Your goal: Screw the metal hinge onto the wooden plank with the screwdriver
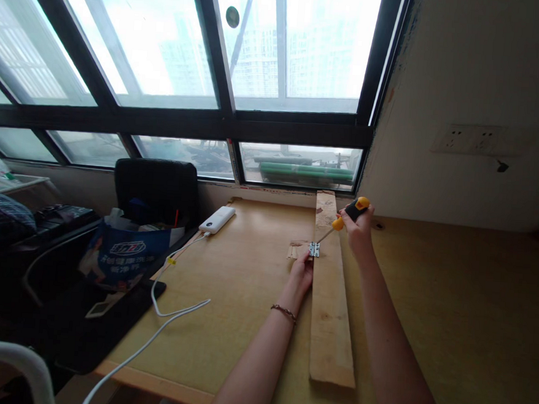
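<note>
Driving a screw, I'd say: my right hand (359,228) is clamped on the screwdriver (348,217), tip angled down to the hinge (314,249) at the plank's (331,311) left edge. Left hand (302,273) presses flat w/ loose fingers just below the hinge, steadying it.

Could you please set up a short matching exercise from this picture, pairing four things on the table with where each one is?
Things:
1. screwdriver
2. hinge
3. power bank
4. plank

Places:
A. by the table's left edge, white cable attached
B. in the right hand
C. lying lengthwise between both forearms
D. at the plank's left edge, by the left hand

Pairs: 1-B, 2-D, 3-A, 4-C
</note>
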Motion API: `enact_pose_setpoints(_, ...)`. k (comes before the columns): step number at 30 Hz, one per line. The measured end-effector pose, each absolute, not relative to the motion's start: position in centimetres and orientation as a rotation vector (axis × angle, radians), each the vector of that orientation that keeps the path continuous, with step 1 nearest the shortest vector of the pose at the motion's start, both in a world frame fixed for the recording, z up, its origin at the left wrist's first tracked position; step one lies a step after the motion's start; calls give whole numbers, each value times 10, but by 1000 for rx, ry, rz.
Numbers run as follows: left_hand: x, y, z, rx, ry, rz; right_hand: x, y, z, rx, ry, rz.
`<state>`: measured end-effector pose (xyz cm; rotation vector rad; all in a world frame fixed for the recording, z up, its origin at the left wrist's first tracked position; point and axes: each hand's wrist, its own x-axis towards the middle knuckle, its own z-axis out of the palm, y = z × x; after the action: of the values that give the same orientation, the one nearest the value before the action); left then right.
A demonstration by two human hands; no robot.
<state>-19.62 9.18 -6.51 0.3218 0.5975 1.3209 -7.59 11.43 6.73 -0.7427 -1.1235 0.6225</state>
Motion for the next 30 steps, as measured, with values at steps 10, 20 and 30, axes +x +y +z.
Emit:
enact_pose_setpoints(10, -195, 92, -63, 203, 580, 1288, -75, 116, 63, -801, -1150, 630)
enact_pose_setpoints(20, -195, 90, -60, 171, 580, 1275, -74, 112, 67, -813, -1154, 598)
enact_pose_setpoints(30, -193, 89, -57, 122, 588, 1298, -81, 86, 87, -1195, -1463, 101)
